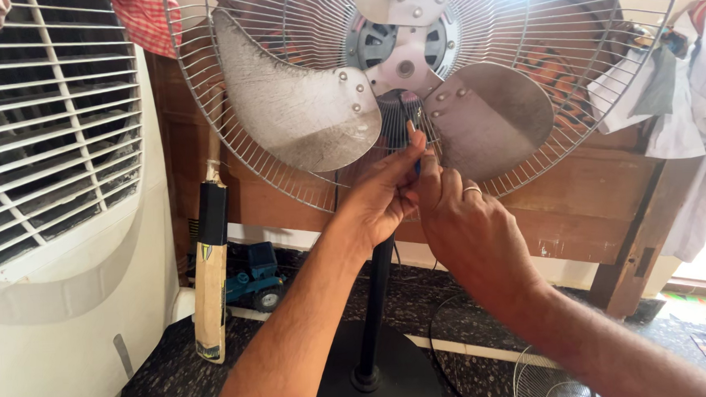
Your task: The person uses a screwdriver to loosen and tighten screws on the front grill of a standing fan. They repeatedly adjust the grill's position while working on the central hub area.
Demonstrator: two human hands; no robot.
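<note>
Head view. A grey pedestal fan with dusty metal blades [301,105] fills the upper centre of the frame; its front guard is off and the rear wire guard [232,160] is exposed. The black pole [377,301] drops to a round black base [377,380] at bottom centre.

Both hands are met just below the hub, centre frame. The left hand [380,193] is closed narrowly around a slim dark-handled tool, probably a screwdriver [415,124], whose tip is aimed up at the lower guard near the motor. The right hand [469,233], ringed, is curled tight beside it, fingers pinched at the tool's shaft; what exactly is gripped there cannot be told.

Handling, as judged: the blades are thin, stiff, edged and coated in greasy dust, so likely slippery; the wire guard is light and springy. Firmer hold is offered by the pole or motor housing.

Left of frame: a white air cooler with a slatted grille [57,140], a cricket bat [211,276] leaned upright, a blue toy tractor [253,278]. Lower right: a detached wire guard [551,376] on the dark floor. A wooden bed frame [591,204] is behind.
</note>
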